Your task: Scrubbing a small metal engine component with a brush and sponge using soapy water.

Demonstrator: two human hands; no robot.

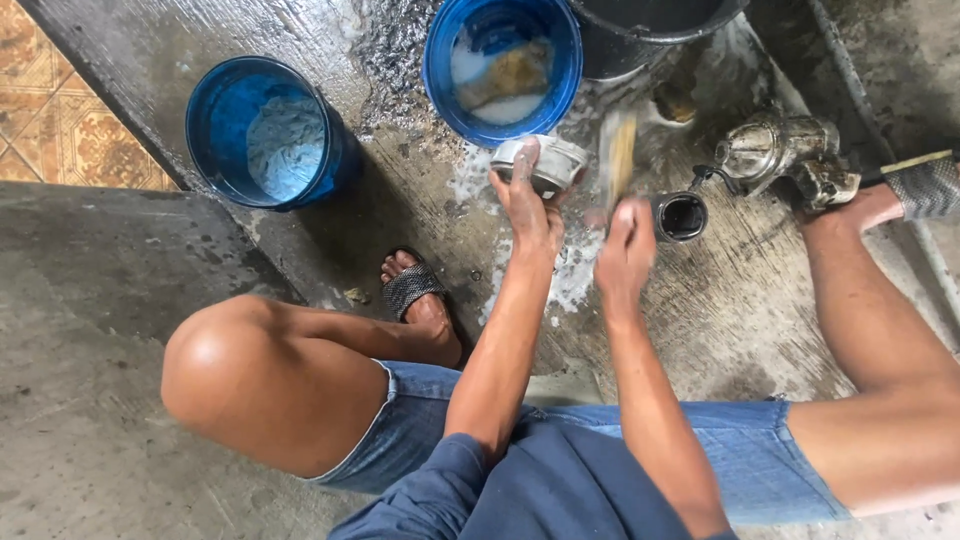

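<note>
We scrub a round metal part (pixel 545 163) over wet concrete
Our left hand (pixel 530 205) clamps it; right hand (pixel 625 245) grips a blurred brush (pixel 620 150)

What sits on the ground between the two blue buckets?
In the head view, only wet, soapy concrete lies between the left blue bucket holding a rag and the right blue bucket holding a sponge; nothing else sits there.
</note>
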